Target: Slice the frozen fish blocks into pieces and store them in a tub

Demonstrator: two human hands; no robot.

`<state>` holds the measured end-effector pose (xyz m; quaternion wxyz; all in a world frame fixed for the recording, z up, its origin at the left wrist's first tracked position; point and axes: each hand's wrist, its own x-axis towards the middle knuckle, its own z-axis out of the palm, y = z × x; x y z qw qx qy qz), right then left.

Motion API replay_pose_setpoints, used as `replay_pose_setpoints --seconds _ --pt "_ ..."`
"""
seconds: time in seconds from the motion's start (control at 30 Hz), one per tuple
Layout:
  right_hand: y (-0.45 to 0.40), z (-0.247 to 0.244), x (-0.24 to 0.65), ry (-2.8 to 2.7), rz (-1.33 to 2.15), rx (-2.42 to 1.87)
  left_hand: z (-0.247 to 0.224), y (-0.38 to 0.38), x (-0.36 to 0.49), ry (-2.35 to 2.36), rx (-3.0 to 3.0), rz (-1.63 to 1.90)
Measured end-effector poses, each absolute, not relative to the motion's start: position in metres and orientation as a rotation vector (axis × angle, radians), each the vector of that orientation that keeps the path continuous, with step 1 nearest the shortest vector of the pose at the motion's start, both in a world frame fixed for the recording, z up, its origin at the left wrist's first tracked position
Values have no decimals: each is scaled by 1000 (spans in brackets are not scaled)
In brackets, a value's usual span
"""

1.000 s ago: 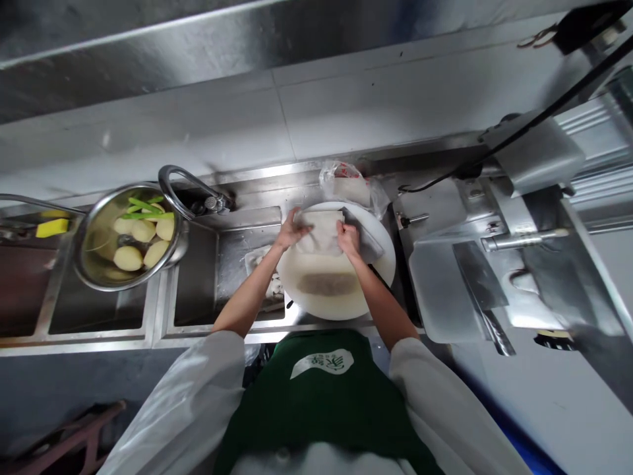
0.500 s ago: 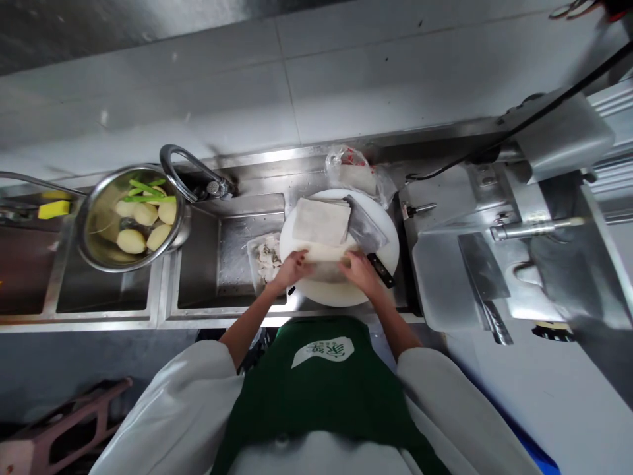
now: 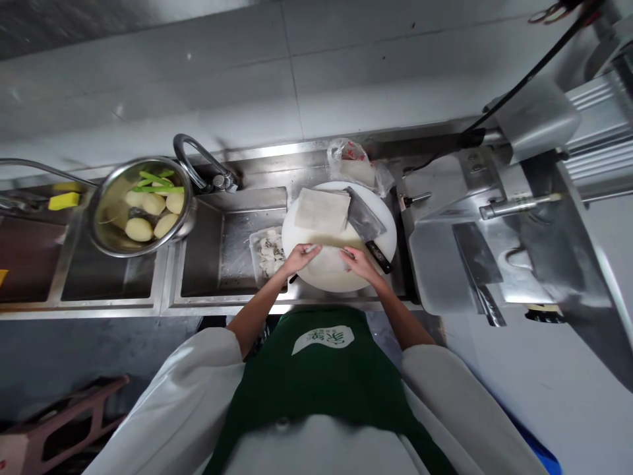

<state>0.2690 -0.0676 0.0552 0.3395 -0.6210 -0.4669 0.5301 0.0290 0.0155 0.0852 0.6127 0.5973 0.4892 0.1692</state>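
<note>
A thin pale wrapper sheet (image 3: 327,261) stretches between my two hands over the near part of a round white cutting board (image 3: 311,284). My left hand (image 3: 299,258) pinches the sheet's left side, and my right hand (image 3: 360,262) pinches its right side. Just beyond lies a stack of square pale wrapper sheets (image 3: 322,211). A cleaver (image 3: 364,218) rests on the board, its blade by the stack and its black handle close to my right hand. Left of the board, a clear tub (image 3: 257,264) of whitish pieces stands in the sink.
A steel bowl (image 3: 109,247) of peeled potatoes and green stalks sits left of the faucet (image 3: 208,161). Behind the board is a plastic bag (image 3: 353,161). To the right stands a steel machine (image 3: 445,191), with a second cleaver (image 3: 477,264) on its tray.
The sheet between my hands looked rolled or folded before and now hangs flatter. My hands have moved slightly. The whole view has shifted a little.
</note>
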Motion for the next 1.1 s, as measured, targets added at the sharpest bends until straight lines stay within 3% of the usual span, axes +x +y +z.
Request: replay_pose_setpoints --seconds 0.1,0.27,0.37,0.53,0.7,0.87,1.1 --pt "-69 57 267 -1160 1366 -1746 77 17 30 1349 1405 424" --pt "-82 72 264 -1796 868 -2016 69 10 20 1199 1758 507" --pt "-88 78 260 -2108 660 -1922 66 12 9 1084 1777 429" --pt "-82 77 254 -2354 692 -1667 54 26 5 1190 1529 417" --pt "-69 69 252 -2158 776 -1705 50 32 15 1294 1243 459" --pt "-64 58 257 -1604 931 -1786 66 19 16 1334 1128 573" --pt "-24 75 260 -1195 756 -1694 110 46 33 1181 1375 741"
